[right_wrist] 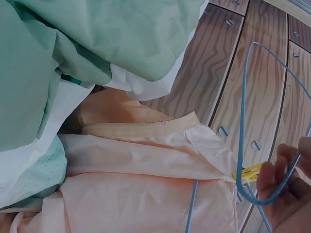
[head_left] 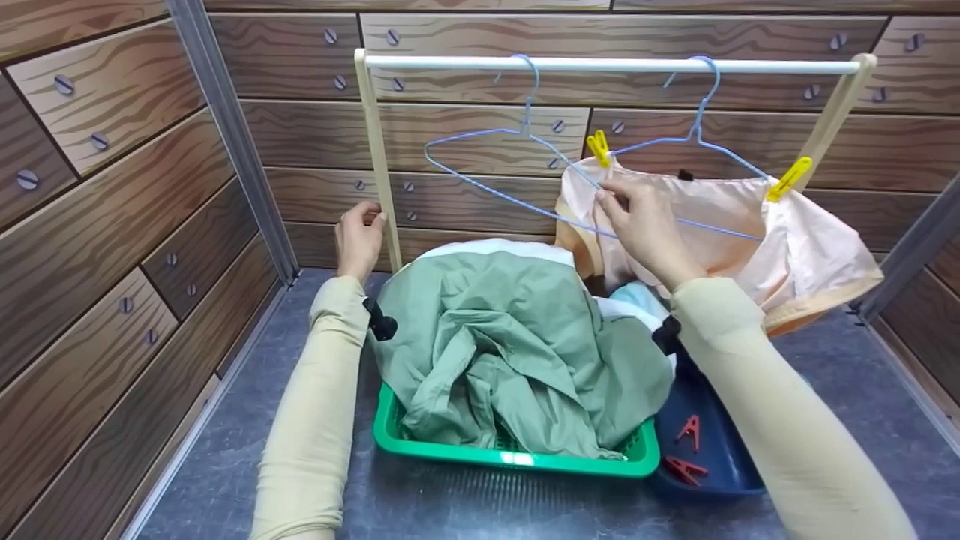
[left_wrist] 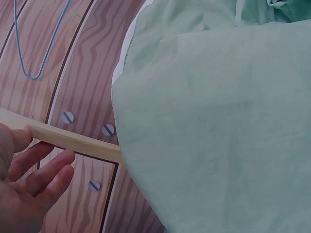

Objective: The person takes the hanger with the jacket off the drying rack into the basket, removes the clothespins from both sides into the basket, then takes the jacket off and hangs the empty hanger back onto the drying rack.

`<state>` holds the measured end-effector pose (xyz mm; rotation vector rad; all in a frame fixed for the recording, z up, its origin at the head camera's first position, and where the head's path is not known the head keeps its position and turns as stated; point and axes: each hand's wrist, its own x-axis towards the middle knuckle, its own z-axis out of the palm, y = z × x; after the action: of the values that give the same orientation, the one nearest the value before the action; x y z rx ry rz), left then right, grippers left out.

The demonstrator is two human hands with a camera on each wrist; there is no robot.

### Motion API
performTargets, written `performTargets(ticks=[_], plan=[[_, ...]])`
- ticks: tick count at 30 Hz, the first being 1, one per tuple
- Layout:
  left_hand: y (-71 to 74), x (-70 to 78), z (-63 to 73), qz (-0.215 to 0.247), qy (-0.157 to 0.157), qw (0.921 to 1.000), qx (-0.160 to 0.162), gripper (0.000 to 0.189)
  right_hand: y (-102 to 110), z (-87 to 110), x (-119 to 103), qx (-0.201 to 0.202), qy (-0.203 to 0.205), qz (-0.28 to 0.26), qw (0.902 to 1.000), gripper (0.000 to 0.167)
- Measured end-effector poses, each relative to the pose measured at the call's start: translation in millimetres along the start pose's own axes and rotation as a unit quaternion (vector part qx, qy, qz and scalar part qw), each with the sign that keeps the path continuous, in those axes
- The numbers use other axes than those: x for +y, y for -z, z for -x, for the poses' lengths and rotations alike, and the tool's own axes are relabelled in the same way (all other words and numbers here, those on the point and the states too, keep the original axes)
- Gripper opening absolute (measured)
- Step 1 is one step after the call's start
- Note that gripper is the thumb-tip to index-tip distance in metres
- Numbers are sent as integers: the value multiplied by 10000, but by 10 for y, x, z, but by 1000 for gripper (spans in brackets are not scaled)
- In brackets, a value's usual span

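My left hand (head_left: 358, 238) holds the left wooden post (head_left: 377, 142) of a drying rack between thumb and fingers, also seen in the left wrist view. With my right hand (head_left: 643, 225) I pinch the right side of a bare blue wire hanger (head_left: 526, 120), which hooks over the white rod (head_left: 615, 66). To its right hangs a second blue hanger (head_left: 698, 124). A pale peach garment (head_left: 817, 240) is fixed to that one by two yellow clothespins (head_left: 789, 180). In the right wrist view the bare hanger's end (right_wrist: 242, 126) loops past my fingers.
Below the rod, a green basket (head_left: 517, 459) is heaped with a sage-green cloth (head_left: 517, 300) with white lining. Beside it a dark blue tub (head_left: 724, 457) holds red clothespins (head_left: 684, 470). Wood-patterned panels (head_left: 480, 37) enclose the back and sides.
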<state>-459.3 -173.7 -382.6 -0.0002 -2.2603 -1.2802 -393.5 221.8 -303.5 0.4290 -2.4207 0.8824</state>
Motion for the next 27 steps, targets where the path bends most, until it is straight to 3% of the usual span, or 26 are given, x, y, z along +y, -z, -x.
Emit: performTargets(ticks=[9, 13, 17, 21, 24, 27], plan=[[158, -44, 143, -135, 12, 9958, -901, 32, 100, 211, 98, 572, 540, -230, 9966, 32], [247, -50, 270, -179, -135, 9927, -1185, 36, 169, 406, 147, 434, 294, -522, 9973, 35], [322, -105, 421, 74, -374, 9853, -1663, 39, 287, 655, 89, 173, 145, -1121, 9934, 34], [354, -244, 561, 306, -557, 9639, -2584, 46, 342, 920, 246, -262, 17, -1263, 9916, 37], [360, -349, 651, 427, -445, 9413, -3319, 55, 297, 1105, 568, -804, -177, -938, 9922, 44], [343, -411, 732, 418, -217, 9289, -3674, 65, 243, 1291, 750, -1308, -277, -604, 9892, 51]])
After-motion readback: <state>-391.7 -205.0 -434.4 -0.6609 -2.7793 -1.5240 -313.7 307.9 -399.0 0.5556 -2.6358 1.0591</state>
